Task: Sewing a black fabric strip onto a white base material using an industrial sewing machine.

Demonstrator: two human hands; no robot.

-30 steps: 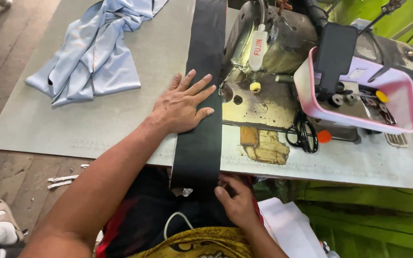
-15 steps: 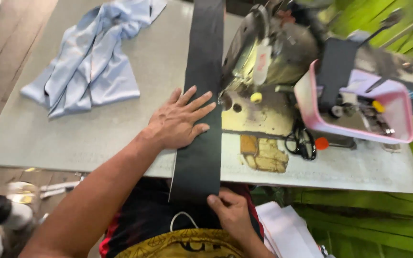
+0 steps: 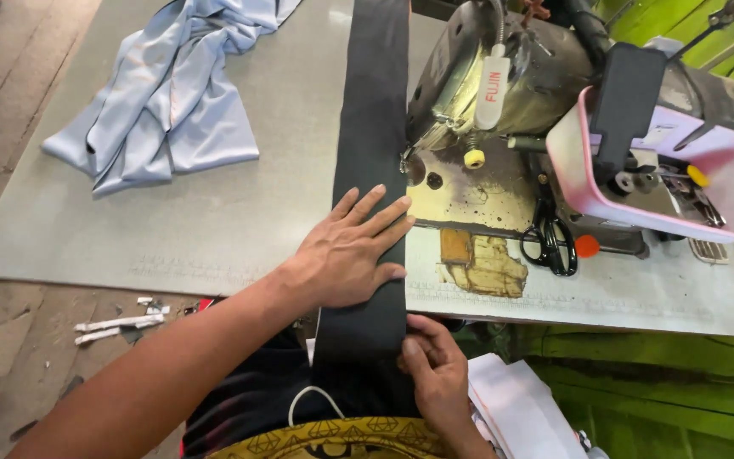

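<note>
A long black fabric strip (image 3: 373,127) runs from the far side of the grey table, past the sewing machine's needle, and down over the near edge into my lap. My left hand (image 3: 348,252) lies flat on the strip with fingers spread, just in front of the needle plate (image 3: 460,191). Below the table edge, my right hand (image 3: 435,374) pinches the strip's right edge between thumb and fingers.
The sewing machine (image 3: 511,76) stands right of the strip. A pink tray (image 3: 664,170) of small parts sits on it. Black scissors (image 3: 551,234) lie by its base. A crumpled light blue cloth (image 3: 172,93) lies at the far left of the table (image 3: 214,221).
The view has tilted and drawn slightly closer. My left hand stays flat on the strip; my right hand keeps its pinch at the strip's lower edge.
</note>
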